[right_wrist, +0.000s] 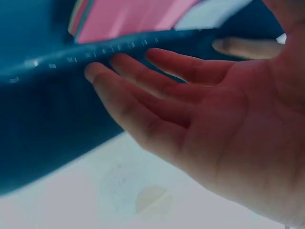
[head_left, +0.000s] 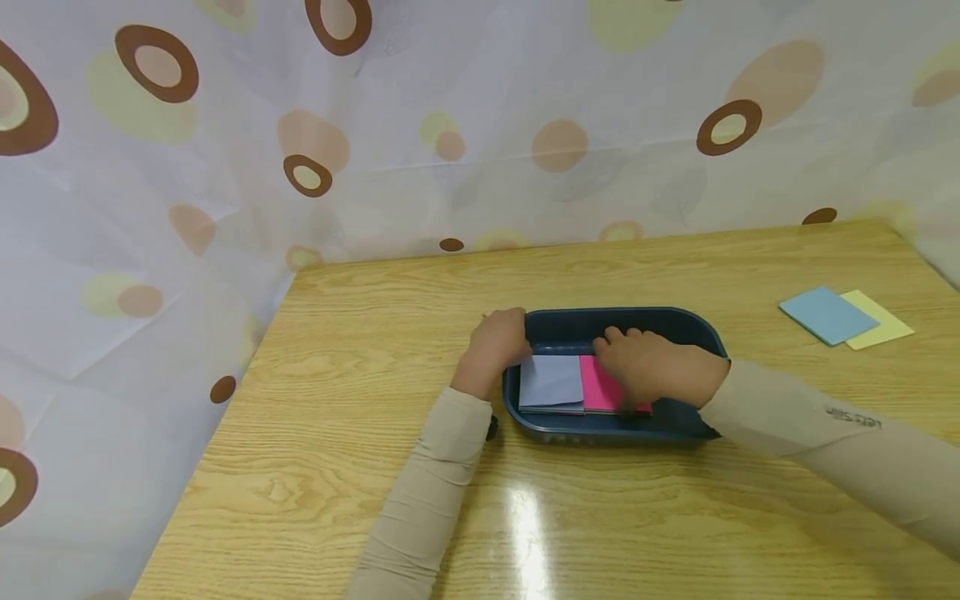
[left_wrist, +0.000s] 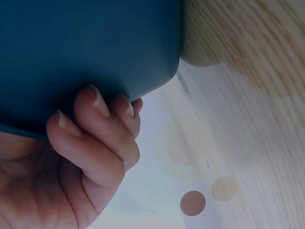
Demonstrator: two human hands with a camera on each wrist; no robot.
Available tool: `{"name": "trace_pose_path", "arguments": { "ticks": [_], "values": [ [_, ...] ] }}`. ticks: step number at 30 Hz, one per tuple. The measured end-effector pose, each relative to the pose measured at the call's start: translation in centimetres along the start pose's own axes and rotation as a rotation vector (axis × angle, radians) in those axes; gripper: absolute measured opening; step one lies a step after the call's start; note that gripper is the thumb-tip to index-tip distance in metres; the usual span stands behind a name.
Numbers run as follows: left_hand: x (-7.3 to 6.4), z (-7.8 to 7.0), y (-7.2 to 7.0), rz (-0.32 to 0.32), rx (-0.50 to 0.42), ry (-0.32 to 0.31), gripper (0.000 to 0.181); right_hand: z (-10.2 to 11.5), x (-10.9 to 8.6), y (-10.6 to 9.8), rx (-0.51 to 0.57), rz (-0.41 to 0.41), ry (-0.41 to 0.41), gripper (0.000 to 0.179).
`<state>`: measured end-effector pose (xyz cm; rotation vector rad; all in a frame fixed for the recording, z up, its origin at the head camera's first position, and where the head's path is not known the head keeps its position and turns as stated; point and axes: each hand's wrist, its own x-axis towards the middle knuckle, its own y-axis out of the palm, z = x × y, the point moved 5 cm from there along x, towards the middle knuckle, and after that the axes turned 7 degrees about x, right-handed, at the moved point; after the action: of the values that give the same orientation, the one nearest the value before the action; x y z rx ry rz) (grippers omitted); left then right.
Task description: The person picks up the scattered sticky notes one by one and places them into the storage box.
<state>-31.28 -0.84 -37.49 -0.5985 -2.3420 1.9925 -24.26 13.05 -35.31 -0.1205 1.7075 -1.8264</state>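
A dark blue plastic tub (head_left: 600, 433) stands on the wooden table. My left hand (head_left: 497, 343) grips its left end, and the left wrist view shows the curled fingers (left_wrist: 102, 138) against the tub's outer wall. Inside lie two stacks of square paper side by side: a pale lavender-topped one (head_left: 551, 382) at left and a bright pink-topped one (head_left: 597, 387) beside it. My right hand (head_left: 656, 365) reaches into the tub over the pink stack, partly covering it. In the right wrist view its fingers (right_wrist: 138, 112) extend loosely, with nothing between them.
On the table's right side, a blue paper square (head_left: 828, 315) overlaps a yellow one (head_left: 885, 325). A white curtain (head_left: 510, 100) with brown, peach and yellow round shapes hangs behind the wooden table (head_left: 315, 400) and along its left side.
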Motion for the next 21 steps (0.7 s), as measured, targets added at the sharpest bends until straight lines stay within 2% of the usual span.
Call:
{"name": "trace_pose_path", "arguments": {
  "ticks": [5, 12, 17, 21],
  "values": [
    [0.1, 0.1, 0.1, 0.003, 0.010, -0.002, 0.041, 0.1, -0.8, -1.2, 0.047, -0.078, -0.054, 0.063],
    [0.0, 0.3, -0.1, -0.001, 0.012, -0.001, 0.042, -1.2, -2.6, -3.0, 0.220, -0.186, -0.090, 0.036],
    [0.1, 0.6, 0.1, 0.001, 0.011, -0.004, 0.042, -4.6, -3.9, -4.0, 0.343, -0.299, -0.071, 0.026],
    [0.1, 0.7, 0.3, 0.003, 0.009, -0.002, 0.043, -8.7, -4.9, -4.2, 0.388, -0.376, 0.005, 0.029]
  ]
}}
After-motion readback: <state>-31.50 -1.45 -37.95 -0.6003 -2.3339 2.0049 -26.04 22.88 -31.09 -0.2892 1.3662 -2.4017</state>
